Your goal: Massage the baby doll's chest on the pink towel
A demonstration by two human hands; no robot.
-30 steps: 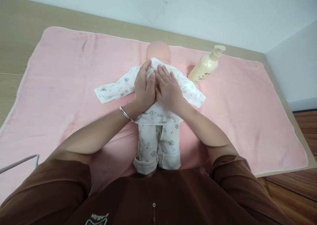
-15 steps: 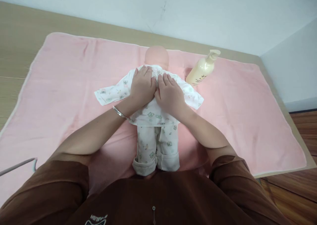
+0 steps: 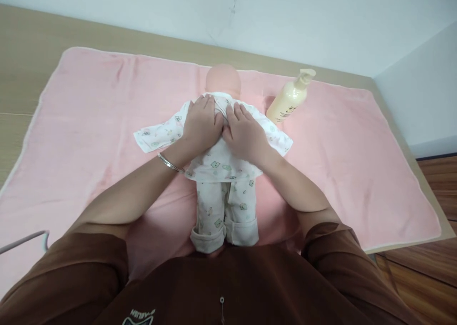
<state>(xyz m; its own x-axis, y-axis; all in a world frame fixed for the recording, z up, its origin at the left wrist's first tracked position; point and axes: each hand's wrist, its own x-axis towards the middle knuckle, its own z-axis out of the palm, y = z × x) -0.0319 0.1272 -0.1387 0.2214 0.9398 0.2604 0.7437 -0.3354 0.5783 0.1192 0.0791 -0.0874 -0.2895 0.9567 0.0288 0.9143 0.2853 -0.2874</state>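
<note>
Baby doll (image 3: 223, 139) lay on pink blanket (image 3: 321, 163), long axis running away from wearer, head farthest. Left hand (image 3: 200, 125) and right hand (image 3: 246, 134) rested side by side on doll's chest, flat, fingers relaxed, grasping nothing. Lotion bottle (image 3: 287, 101) just right of head, nearer right hand. Tabletop (image 3: 28, 44) beneath.

Pale, plain wall (image 3: 321, 20) running behind, bearing a thin crack near the top middle and meeting a second wall (image 3: 421, 96) at a corner on the right. Light wooden table (image 3: 21, 44) stretching from left to right beneath. Reddish-brown plank floor (image 3: 435, 248) showing at the lower right. Soft, even light falling throughout, casting faint shadows.
</note>
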